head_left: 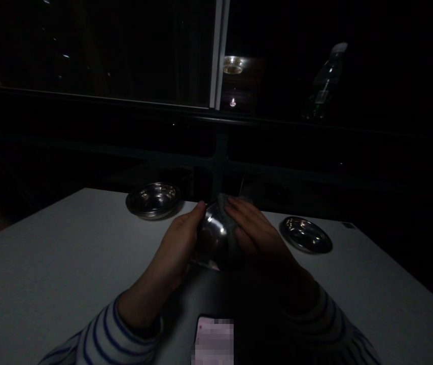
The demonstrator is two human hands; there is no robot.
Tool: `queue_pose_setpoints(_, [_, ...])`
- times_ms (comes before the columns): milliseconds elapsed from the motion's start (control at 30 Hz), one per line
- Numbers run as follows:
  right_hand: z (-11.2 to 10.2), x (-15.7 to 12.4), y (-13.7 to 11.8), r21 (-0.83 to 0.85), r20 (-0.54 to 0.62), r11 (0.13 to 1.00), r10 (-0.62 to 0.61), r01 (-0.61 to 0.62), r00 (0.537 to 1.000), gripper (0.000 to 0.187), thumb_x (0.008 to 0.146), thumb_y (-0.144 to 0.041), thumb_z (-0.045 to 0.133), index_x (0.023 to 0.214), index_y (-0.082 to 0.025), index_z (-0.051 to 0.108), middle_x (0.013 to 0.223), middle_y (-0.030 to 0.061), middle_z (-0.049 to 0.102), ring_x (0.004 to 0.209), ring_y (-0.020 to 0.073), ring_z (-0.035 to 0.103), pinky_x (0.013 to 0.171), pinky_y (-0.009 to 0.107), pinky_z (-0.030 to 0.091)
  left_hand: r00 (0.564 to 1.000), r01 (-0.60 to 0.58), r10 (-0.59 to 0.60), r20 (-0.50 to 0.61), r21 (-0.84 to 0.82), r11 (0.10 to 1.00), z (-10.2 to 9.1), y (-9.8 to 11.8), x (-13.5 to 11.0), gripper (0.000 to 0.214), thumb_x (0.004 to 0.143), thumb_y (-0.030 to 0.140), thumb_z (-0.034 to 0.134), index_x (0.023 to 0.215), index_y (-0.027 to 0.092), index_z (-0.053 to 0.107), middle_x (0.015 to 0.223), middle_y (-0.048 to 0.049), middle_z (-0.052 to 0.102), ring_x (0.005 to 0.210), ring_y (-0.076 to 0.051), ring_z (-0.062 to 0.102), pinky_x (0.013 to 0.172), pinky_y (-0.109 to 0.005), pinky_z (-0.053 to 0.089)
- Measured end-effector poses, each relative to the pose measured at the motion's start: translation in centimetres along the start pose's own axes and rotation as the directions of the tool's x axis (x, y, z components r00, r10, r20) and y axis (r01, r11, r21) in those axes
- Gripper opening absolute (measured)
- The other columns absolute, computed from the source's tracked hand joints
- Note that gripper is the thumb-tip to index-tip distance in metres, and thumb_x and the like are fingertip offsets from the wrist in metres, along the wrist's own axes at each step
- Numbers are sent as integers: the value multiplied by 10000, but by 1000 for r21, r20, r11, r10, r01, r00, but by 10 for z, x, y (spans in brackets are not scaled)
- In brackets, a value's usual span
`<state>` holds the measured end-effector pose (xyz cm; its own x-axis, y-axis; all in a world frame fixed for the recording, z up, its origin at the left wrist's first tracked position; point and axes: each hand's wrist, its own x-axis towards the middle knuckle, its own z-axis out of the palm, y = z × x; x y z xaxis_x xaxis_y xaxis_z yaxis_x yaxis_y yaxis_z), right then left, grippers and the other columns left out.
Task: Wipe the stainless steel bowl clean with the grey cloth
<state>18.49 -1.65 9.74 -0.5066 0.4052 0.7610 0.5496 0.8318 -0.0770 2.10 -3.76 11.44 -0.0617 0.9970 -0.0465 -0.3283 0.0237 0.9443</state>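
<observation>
My left hand (pixel 178 243) grips a small steel bowl (pixel 212 238), tilted on its side above the white table (pixel 49 263). My right hand (pixel 254 230) presses a grey cloth (pixel 227 203) against the bowl, fingers laid over its rim. Both wrists wear striped sleeves. The room is very dim, so the lower part of the bowl is hard to make out.
A stack of steel bowls (pixel 153 199) sits at the table's far edge on the left. A single steel bowl (pixel 306 234) lies to the right. A phone (pixel 214 339) rests near me. Dark windows (pixel 106 50) and a plastic bottle (pixel 325 83) stand beyond.
</observation>
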Motion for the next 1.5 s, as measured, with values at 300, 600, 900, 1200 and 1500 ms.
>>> queue_pose_setpoints(300, [-5, 3, -17, -132, -167, 991, -44, 22, 985, 256, 887, -178, 370, 1045, -134, 567, 1013, 79, 660, 990, 167, 582, 879, 325, 464, 986, 140, -155, -64, -192, 971, 7, 3, 2, 186, 741, 318, 594, 783, 151, 665, 675, -9, 686, 627, -134, 624, 579, -223, 471])
queue_pose_setpoints(600, [-29, 1, -6, -374, -421, 894, 72, -245, 904, 231, 834, -134, 490, 1042, -178, 579, 938, 59, 671, 872, 179, 620, 769, 309, 495, 979, 127, -171, -108, -334, 934, 5, 13, 1, 126, 780, 220, 533, 751, 150, 634, 649, 1, 671, 574, -116, 618, 536, -219, 488])
queue_pose_setpoints(900, [-28, -2, -7, -609, -337, 772, -46, -181, 940, 237, 792, -123, 547, 1022, -136, 601, 955, 92, 668, 857, 210, 598, 753, 332, 443, 981, 138, -173, -93, -301, 944, 7, 10, -2, 137, 751, 269, 585, 772, 146, 642, 665, 7, 671, 596, -108, 614, 542, -206, 474])
queue_pose_setpoints(1200, [-4, 4, -31, -402, -133, 915, -20, -36, 991, 270, 858, -244, 460, 1060, -136, 603, 1064, 108, 622, 938, 218, 539, 791, 380, 437, 974, 103, -163, -160, -327, 939, 7, 14, 1, 113, 775, 202, 524, 730, 147, 613, 594, 11, 655, 532, -113, 606, 501, -205, 470])
queue_pose_setpoints(1500, [-13, 3, -18, -325, -139, 942, 35, -79, 990, 296, 848, -233, 475, 1108, -168, 603, 1144, 113, 542, 1047, 243, 449, 847, 415, 453, 976, 146, -184, -115, -278, 949, 9, 13, -4, 108, 757, 210, 546, 721, 151, 628, 615, -10, 667, 536, -133, 608, 497, -216, 473])
